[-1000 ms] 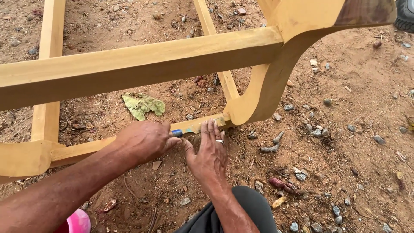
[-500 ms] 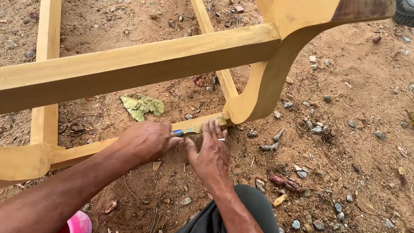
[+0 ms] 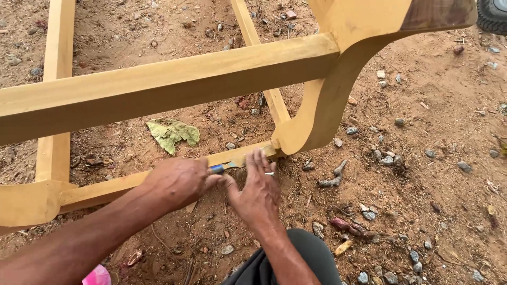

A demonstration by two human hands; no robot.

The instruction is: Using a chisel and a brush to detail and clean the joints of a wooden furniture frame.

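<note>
Down on the dirt: we crouch over a yellow wooden frame (image 3: 174, 84) lying on reddish ground (image 3: 433, 174) strewn with small stones.
Left hand: our left hand (image 3: 177, 182) is closed around a small tool (image 3: 224, 167) with a blue handle; its pale tip lies against the low rail (image 3: 240, 157), probably so the tip can run flat along the wood.
Right hand: our right hand (image 3: 259, 190) is open, fingers (image 3: 257, 161) stretched forward and pressing on the same rail just beside the tool tip; we judge it steadies the tool and the wood. A ring shows on one finger.
Tool place: between both hands, touching the rail, near the curved leg (image 3: 322, 116) where rail and leg meet.
Frame: a thick bar crosses above the hands; thinner rails run away from us behind it.
Around: a dry leaf (image 3: 171, 133) lies under the frame, a grey twig (image 3: 332, 177) near the leg, a pink thing (image 3: 97, 276) at the bottom edge, a dark tyre (image 3: 494, 13) in the top corner.
Knee: dark cloth (image 3: 296, 264) below our right wrist.
</note>
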